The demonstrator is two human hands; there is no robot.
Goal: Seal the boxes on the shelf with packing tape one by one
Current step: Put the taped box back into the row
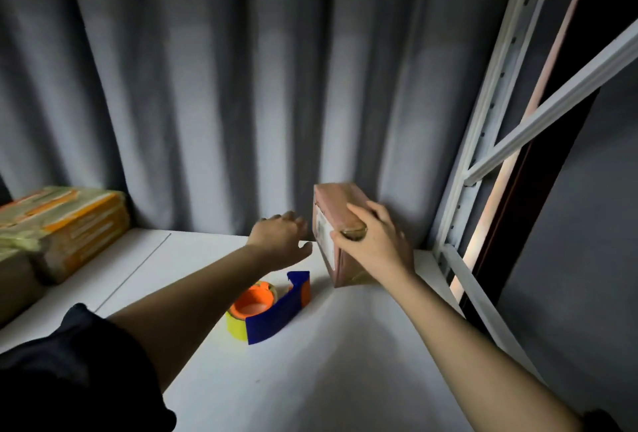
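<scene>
My right hand (371, 236) was on the small brown cardboard box (333, 224) that stood at the back right of the white shelf (345, 345), close against the grey curtain (224, 86). My fingers were curled over its top edge and my thumb lay against its near face, so I had the box in a grasp; there was a ring on my thumb. The box sat tilted, one lower corner toward me. On its left face there was a white shipping label (324, 233), but the print on it was too blurred for me to read, and I could make out no brand on the cardboard.

My left hand (281, 240) reached out just left of the box, palm down, fingers loosely extended and gripping nothing; I could not tell whether its fingertips touched the box. My dark sleeve (79, 362) was pushed up above the elbow.

The tape dispenser (271, 307) lay on the shelf below my left wrist, near the box but apart from it: a blue frame, an orange hub and a yellowish roll of tape.

At the far left sat a stack of parcels (65, 224) wrapped in tape with orange stripes, their markings unreadable. The white slotted shelf upright (483, 127) rose on the right.
</scene>
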